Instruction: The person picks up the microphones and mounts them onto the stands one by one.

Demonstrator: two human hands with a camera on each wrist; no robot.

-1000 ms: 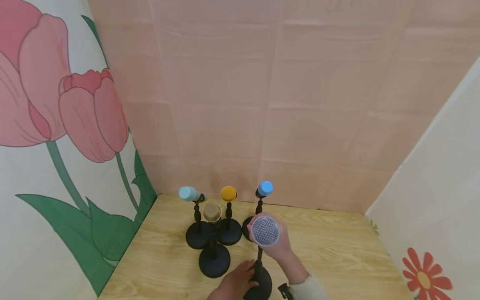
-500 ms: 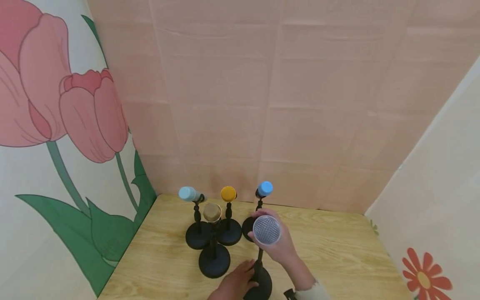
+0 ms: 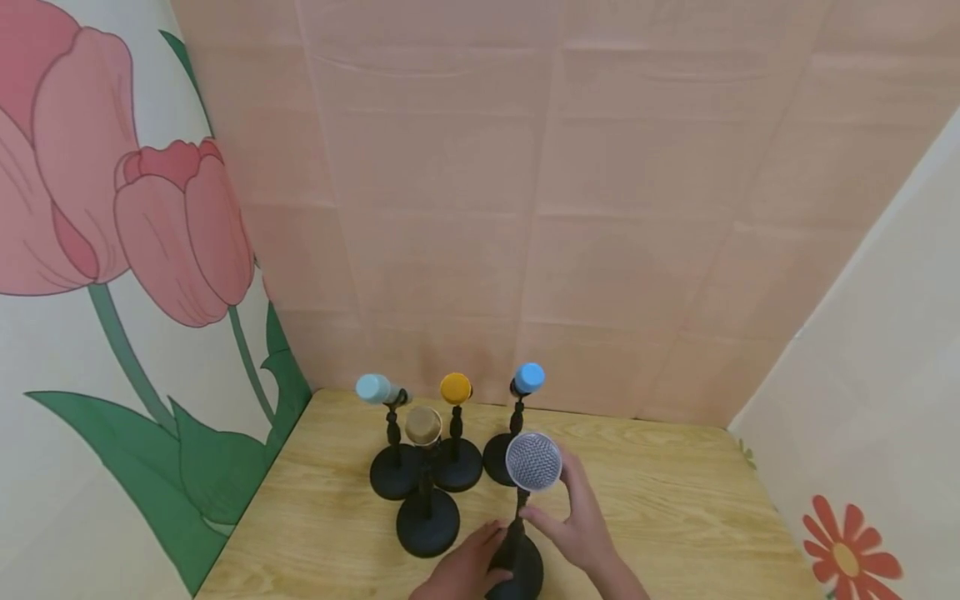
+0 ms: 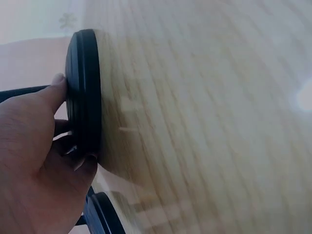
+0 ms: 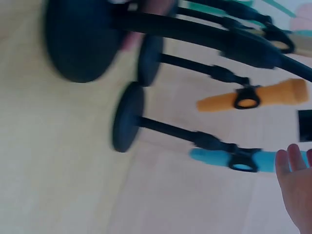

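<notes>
A microphone with a silver mesh head [image 3: 534,462] stands on a black desk stand [image 3: 529,567] near the table's front. My left hand [image 3: 465,565] holds this stand low at its round base; in the left wrist view the thumb lies on the base [image 4: 84,92] and the fingers curl at its edge. Beside the mesh head is my right hand [image 3: 581,523], thumb and fingers spread apart and gripping nothing. The right wrist view catches only its fingers [image 5: 295,158], in front of a blue microphone [image 5: 214,157]. The mesh head hides part of the stand's top.
Several microphones on black stands are grouped behind and left: light blue [image 3: 375,388], gold [image 3: 423,426], orange [image 3: 455,388] and blue [image 3: 529,378]. Their bases stand close together. A pink-covered wall [image 3: 480,208] rises behind the wooden table [image 3: 660,500].
My right hand has let go of the silver-headed microphone and drawn off to the right, its fingers opening. My left hand stays at the stand's base. The other microphones have not moved.
</notes>
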